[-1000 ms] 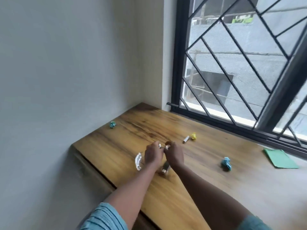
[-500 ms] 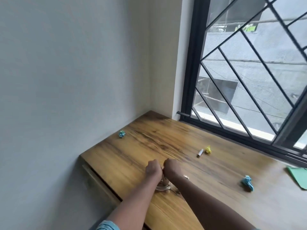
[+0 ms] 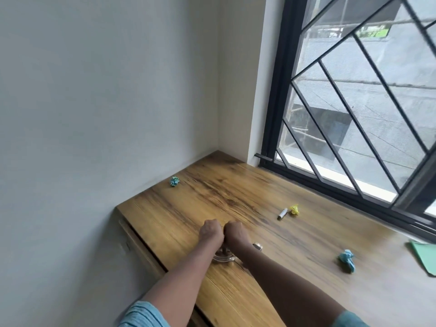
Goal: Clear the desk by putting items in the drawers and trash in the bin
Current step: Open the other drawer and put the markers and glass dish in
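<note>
The clear glass thing (image 3: 223,257), which had lain left of the hands a moment before, was now right under them, near the front edge of the worktop (image 3: 236,185). The left hand (image 3: 211,232) and right hand (image 3: 236,234) were curled up tight with knuckles touching, but I could not tell what they held. A marker (image 3: 282,213) and a yellow paper ball (image 3: 294,209) lay just beside each other farther back.

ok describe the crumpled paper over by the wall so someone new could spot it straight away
Start at the wooden desk and follow its left edge along the grey wall towards the corner by the window. The teal paper ball lies alone there, close to the wall. The yellow ball sits beside a marker near the window, and the blue ball lies further right.
</note>
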The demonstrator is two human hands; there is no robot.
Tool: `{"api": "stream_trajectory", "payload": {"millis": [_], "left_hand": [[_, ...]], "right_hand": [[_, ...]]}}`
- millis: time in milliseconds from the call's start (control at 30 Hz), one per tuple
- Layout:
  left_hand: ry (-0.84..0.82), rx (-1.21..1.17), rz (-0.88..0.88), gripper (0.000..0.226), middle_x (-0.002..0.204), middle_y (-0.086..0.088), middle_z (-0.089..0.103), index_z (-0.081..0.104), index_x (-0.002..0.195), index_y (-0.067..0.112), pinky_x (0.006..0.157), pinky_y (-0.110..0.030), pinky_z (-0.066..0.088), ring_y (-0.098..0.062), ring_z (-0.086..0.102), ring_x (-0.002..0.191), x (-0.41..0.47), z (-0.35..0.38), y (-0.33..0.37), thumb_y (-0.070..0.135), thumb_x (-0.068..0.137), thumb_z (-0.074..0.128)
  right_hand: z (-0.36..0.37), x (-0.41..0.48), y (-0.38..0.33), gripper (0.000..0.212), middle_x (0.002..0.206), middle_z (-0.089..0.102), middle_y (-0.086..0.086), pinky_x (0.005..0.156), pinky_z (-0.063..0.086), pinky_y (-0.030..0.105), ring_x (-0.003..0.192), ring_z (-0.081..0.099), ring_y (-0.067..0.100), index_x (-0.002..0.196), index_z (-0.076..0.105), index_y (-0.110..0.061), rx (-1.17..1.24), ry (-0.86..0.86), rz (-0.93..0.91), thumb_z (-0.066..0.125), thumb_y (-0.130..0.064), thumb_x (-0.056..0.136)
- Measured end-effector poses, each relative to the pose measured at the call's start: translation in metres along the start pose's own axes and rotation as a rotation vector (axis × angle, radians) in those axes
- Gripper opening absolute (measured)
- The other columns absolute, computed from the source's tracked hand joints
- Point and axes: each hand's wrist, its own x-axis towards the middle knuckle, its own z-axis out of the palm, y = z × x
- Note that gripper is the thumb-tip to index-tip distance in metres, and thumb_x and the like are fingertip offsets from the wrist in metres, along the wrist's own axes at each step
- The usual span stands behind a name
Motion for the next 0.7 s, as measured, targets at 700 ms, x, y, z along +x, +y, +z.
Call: {"api": "stream_trajectory", "payload": {"millis": [700], "left_hand": [[0.073,-0.2,0.228,0.022,0.111,-0.009,0.064,0.063,0.111,0.012,0.074,-0.029,0.053,-0.023,0.064,0.096,0.016,0.036,0.1,0.022,0.094,0.053]], "right_hand": [[-0.083,0.049,0.107,0.027,0.106,0.059,0.018,0.064,0.04,0.03,0.093,0.06,0.03,0.107,0.06,-0.003,-0.045,0.374,0.184,0.037,-0.006,0.094]]}}
